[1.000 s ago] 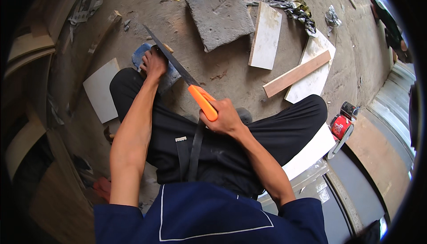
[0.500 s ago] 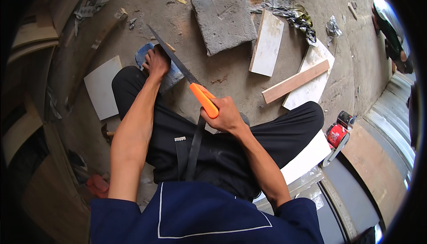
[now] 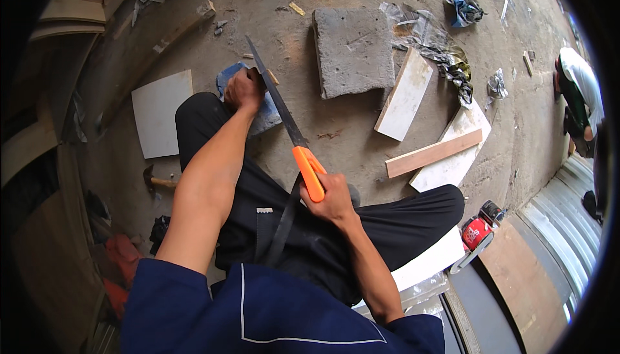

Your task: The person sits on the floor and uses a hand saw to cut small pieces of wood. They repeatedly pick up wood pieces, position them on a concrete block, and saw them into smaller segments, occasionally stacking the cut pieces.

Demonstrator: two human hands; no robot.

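Note:
My right hand (image 3: 330, 197) is closed round the orange handle of a handsaw (image 3: 282, 107), its dark blade pointing away to the upper left. My left hand (image 3: 245, 89) is clenched beside the blade, pressing down over a worn blue block (image 3: 266, 119) on the floor. The pale end of a small piece of wood (image 3: 274, 77) sticks out on the blade's far side. The rest of that piece is hidden behind my left hand and the saw, which crosses it.
A rough concrete slab (image 3: 354, 53) lies ahead, white boards (image 3: 405, 94) and a reddish wood strip (image 3: 434, 153) to its right. At left are a white panel (image 3: 163, 115) and a hammer (image 3: 161, 181). A red power tool (image 3: 478, 232) stands by my right knee. Another person (image 3: 578, 95) bends at far right.
My right hand has drawn the saw back toward my body. My left hand keeps its grip by the blade. The whole view has shifted and turned slightly.

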